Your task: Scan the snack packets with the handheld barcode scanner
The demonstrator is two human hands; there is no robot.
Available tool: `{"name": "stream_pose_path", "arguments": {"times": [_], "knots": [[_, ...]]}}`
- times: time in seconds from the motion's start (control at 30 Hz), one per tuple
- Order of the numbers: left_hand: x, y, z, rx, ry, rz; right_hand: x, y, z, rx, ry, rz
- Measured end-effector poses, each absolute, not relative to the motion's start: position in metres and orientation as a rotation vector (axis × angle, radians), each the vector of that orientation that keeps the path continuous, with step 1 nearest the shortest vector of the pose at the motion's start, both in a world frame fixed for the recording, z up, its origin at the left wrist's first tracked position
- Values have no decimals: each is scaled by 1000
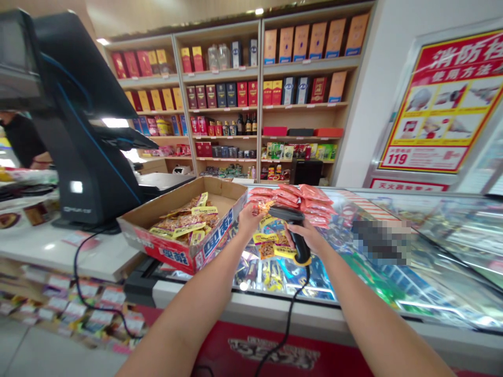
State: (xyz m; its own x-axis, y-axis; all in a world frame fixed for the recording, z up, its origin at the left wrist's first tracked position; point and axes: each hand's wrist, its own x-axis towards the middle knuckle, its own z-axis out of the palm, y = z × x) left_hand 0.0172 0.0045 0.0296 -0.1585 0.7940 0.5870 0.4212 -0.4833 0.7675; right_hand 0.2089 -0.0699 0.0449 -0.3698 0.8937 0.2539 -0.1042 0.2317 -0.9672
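Note:
My right hand (307, 235) is wrapped round the grip of a black barcode scanner (301, 245), its head tilted over toward my left hand. A cable runs down from the scanner's handle past the counter's front. My left hand (247, 219) pinches a small snack packet (264, 205), partly hidden behind the scanner's head. Below the scanner, yellow snack packets (268, 248) lie on the glass countertop. Just beyond both hands sits a pile of orange-pink packets (312, 195). To the left, an open cardboard box (231, 195) holds several yellow snack packets (192, 221).
A black checkout terminal (90, 131) stands on the white counter (35, 246) at left. The glass display case (334, 283) stretches right. Shelves (220, 78) of boxed goods line the back wall. Another person (23, 139) is at far left.

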Motion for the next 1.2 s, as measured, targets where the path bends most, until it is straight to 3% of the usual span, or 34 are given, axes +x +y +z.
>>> {"name": "stream_pose_path", "arguments": {"times": [0.5, 0.87, 1.03, 1.2], "knots": [[16, -7, 39, 1712, 1423, 1736, 200, -73, 52, -755, -1455, 1333], [-71, -50, 113, 1579, 1681, 1929, 122, -72, 93, -641, -1554, 1400], [-137, -65, 116, 1534, 1974, 1778, 79, -77, 89, -601, -1585, 1493], [-162, -72, 108, 1549, 2447, 1393, 63, -82, 85, -596, -1624, 1522]]}}
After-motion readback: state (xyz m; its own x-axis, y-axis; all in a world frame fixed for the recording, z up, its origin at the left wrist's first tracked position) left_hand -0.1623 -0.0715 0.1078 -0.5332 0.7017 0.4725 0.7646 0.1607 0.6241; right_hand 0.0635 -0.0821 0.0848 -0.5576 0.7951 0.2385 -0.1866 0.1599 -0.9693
